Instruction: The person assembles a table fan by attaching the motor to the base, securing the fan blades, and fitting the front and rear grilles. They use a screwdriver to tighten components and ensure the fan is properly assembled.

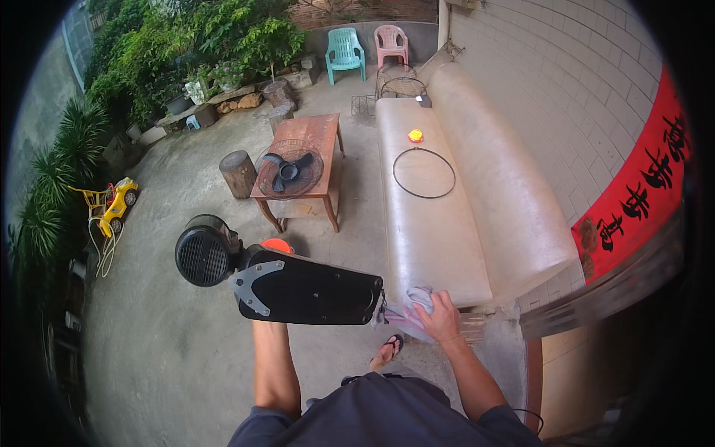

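Observation:
A black fan body [309, 289] is held up in front of me. It has a round slotted motor housing [205, 251] at its left end and a grey metal bracket [252, 287] on its long base. My left forearm [274, 365] runs up beneath it; the base hides my left hand, which bears the fan's weight. My right hand [442, 319] is closed around a crumpled pale cloth [408, 316] beside the base's right end. The detached fan blades [287, 171] and wire fan guard [313, 143] lie on a wooden table [325, 123] ahead.
A long beige sofa [436, 246] stands at the right, with a thin black ring [395, 171] and a yellow-red round object [415, 135] on it. A log stool [238, 175] is left of the table. An orange-red basin [277, 244] shows partly behind the fan. A yellow toy car [115, 208] sits far left.

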Demonstrator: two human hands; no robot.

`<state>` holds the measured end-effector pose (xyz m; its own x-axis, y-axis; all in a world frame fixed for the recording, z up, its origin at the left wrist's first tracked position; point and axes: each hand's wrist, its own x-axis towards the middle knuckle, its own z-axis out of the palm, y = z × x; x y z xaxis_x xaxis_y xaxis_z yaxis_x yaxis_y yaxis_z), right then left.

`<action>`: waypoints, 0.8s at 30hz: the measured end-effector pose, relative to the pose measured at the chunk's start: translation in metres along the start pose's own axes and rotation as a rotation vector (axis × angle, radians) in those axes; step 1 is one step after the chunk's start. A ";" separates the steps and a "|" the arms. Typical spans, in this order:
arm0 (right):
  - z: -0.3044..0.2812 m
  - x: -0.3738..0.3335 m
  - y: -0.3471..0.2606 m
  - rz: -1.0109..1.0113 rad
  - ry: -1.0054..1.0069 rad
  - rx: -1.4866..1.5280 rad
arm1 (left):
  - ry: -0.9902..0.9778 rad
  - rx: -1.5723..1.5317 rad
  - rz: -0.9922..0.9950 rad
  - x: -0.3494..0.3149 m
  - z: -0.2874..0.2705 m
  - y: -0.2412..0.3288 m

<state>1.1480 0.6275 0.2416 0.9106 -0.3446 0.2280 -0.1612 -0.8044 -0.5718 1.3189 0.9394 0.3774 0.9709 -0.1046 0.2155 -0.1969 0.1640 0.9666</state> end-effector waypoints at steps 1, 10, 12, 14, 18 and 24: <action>0.001 -0.003 0.046 0.099 0.090 -0.014 | -0.012 0.068 -0.015 0.012 -0.003 0.006; -0.027 -0.036 0.247 0.883 -0.185 -0.122 | 0.592 -0.876 -0.375 0.147 0.005 -0.090; -0.015 -0.038 0.239 0.876 -0.361 -0.088 | 0.684 -0.832 -0.461 0.171 0.044 -0.133; -0.002 -0.051 0.232 0.924 -0.514 -0.071 | 0.571 -0.756 -0.502 0.200 0.092 -0.170; 0.039 -0.184 0.273 0.948 -0.536 -0.114 | 0.373 -0.748 -0.528 0.296 0.219 -0.183; 0.019 -0.232 0.141 1.666 -0.325 0.249 | 0.130 -0.797 -0.338 0.496 0.348 -0.130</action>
<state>0.9216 0.6029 0.0929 -0.1269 -0.5373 -0.8338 -0.9125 0.3927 -0.1142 1.7786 0.5246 0.4068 0.9775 -0.1668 -0.1294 0.2110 0.7865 0.5804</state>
